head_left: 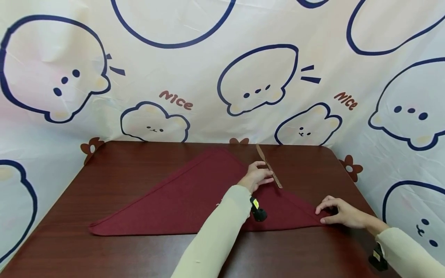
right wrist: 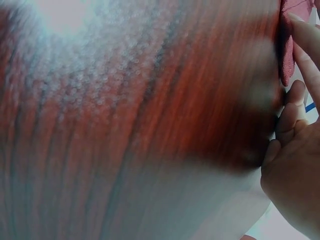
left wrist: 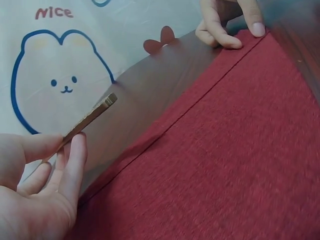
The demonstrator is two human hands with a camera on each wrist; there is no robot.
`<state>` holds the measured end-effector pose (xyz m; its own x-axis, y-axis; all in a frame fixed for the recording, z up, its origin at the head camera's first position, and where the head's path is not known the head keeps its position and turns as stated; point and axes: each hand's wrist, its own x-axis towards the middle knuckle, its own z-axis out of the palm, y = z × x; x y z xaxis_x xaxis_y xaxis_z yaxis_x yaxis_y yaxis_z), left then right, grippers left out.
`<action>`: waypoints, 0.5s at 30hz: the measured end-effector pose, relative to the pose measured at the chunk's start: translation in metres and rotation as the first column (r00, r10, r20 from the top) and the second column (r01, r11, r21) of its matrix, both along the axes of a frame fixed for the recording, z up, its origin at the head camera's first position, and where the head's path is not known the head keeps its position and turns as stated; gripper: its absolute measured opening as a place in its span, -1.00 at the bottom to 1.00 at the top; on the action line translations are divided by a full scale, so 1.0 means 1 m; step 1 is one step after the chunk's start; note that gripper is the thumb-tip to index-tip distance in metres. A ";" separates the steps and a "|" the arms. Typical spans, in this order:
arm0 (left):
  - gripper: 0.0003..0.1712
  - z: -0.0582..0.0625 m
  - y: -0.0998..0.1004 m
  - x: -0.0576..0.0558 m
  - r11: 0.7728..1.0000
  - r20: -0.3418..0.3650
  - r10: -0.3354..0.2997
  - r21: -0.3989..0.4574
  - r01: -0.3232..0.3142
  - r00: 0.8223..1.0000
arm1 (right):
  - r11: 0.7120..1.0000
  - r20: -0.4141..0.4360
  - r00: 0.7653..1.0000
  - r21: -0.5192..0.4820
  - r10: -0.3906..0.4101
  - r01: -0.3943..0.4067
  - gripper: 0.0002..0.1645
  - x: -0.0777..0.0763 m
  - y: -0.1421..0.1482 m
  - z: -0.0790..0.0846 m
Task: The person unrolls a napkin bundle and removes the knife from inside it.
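A dark red cloth napkin (head_left: 167,210), folded into a broad triangle, lies on the table with its long edge nearest me. My left hand (head_left: 254,177) pinches a golden-brown table knife (head_left: 277,181) by its handle, over the napkin's right slanting edge; the blade points away to the back. In the left wrist view the handle end (left wrist: 95,116) sticks out past the thumb and fingers. At the napkin's right corner is my right hand (head_left: 343,213), its thumb and fingers pinching the cloth. The right wrist view catches a bit of that cloth (right wrist: 288,60) between the fingers.
The brown wood-grain table (head_left: 139,255) has rounded back corners. Behind and beside it hangs a pale curtain (head_left: 205,77) printed with cartoon animals. A small dark camera (head_left: 258,213) is strapped on the left wrist, another (head_left: 377,258) on the right.
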<state>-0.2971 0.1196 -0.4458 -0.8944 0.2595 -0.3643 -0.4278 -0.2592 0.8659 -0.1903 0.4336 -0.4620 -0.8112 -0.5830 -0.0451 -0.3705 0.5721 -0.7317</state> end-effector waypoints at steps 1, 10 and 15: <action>-0.42 -0.001 0.002 0.001 1.000 -0.001 0.006 -0.004 -0.006 1.000 | 1.000 0.002 1.000 -0.003 0.002 -0.002 -0.83 0.000 0.000 -0.001; -0.44 0.002 0.017 0.002 0.996 -0.005 0.075 -0.048 -0.075 0.997 | 1.000 -0.002 1.000 0.006 0.000 0.000 -0.82 -0.001 0.001 -0.002; -0.45 0.005 0.021 0.001 0.994 -0.010 0.089 -0.059 -0.090 0.996 | 1.000 -0.009 1.000 0.008 -0.002 0.002 -0.82 -0.002 0.000 -0.002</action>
<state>-0.2964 0.1406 -0.4413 -0.9159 0.1561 -0.3698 -0.3985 -0.2440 0.8841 -0.1919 0.4339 -0.4642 -0.8127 -0.5811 -0.0420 -0.3761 0.5784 -0.7239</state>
